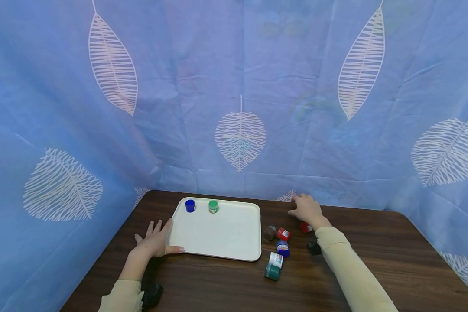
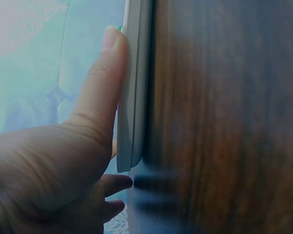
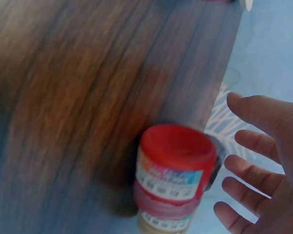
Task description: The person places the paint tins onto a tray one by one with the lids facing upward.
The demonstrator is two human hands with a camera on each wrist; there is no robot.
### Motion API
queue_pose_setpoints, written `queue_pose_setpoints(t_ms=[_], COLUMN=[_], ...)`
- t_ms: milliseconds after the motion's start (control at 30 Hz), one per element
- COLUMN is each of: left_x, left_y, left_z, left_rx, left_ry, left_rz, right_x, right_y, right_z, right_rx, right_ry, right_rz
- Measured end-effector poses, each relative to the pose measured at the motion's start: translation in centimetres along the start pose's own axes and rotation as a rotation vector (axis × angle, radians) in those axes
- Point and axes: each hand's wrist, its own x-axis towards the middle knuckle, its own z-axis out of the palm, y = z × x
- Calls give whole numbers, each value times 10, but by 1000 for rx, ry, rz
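Head view gives me the whole layout: my left hand rests at the white tray, at its seven o'clock corner, fingers spread flat on the table and the thumb laid along the tray's near rim. Left wrist view confirms it, the thumb pressing flat against the tray edge, nothing grasped, fingers relaxed.

My right hand hovers at three o'clock of the tray, well apart from it, fingers extended and released. A red-capped jar sits just beside the wrist, partly hidden by it. In the right wrist view that jar stands upright on the wood, the fingers spread near it and not touching.

Inside the tray, at its far edge around eleven o'clock, stand a blue jar and a green jar. Between tray and right arm lies a cluster of small jars, some tipped over.
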Motion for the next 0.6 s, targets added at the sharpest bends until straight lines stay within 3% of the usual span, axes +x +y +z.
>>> queue_pose_setpoints(t_ms=[600], left_x=[-1], left_y=[2], left_z=[0], left_rx=[34], left_ry=[12], left_rz=[2], right_x=[1], right_y=[11], right_z=[7], right_rx=[-36], right_ry=[-87], right_rz=[155])
